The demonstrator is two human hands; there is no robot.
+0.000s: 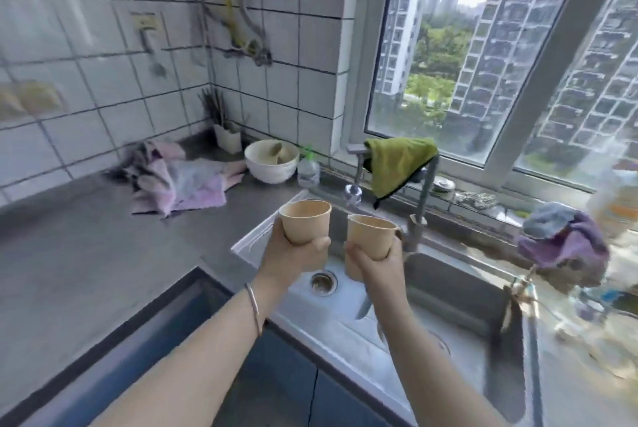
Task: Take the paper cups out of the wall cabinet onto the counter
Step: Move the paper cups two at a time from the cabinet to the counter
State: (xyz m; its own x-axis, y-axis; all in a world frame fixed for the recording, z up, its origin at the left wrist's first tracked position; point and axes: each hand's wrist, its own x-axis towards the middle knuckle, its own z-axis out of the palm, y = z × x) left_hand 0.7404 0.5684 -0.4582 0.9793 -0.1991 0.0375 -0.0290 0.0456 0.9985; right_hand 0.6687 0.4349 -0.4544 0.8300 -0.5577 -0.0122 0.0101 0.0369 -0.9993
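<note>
I hold two tan paper cups in the air above the steel sink (348, 333). My left hand (293, 257) grips the base of the left paper cup (305, 221), which stands upright with its mouth open towards me. My right hand (374, 262) wraps the lower part of the right paper cup (369, 236), also upright, a little lower and close beside the first. The two cups do not touch. The grey counter (86, 254) lies to the left of both hands. The wall cabinet is out of view.
On the counter lie a pink and grey cloth (179, 181), a white bowl (272, 160), a small clear bottle (308, 169) and a utensil holder (228, 136). A green cloth (397, 164) hangs over the faucet (423, 205). More cloths (562, 240) sit at the right.
</note>
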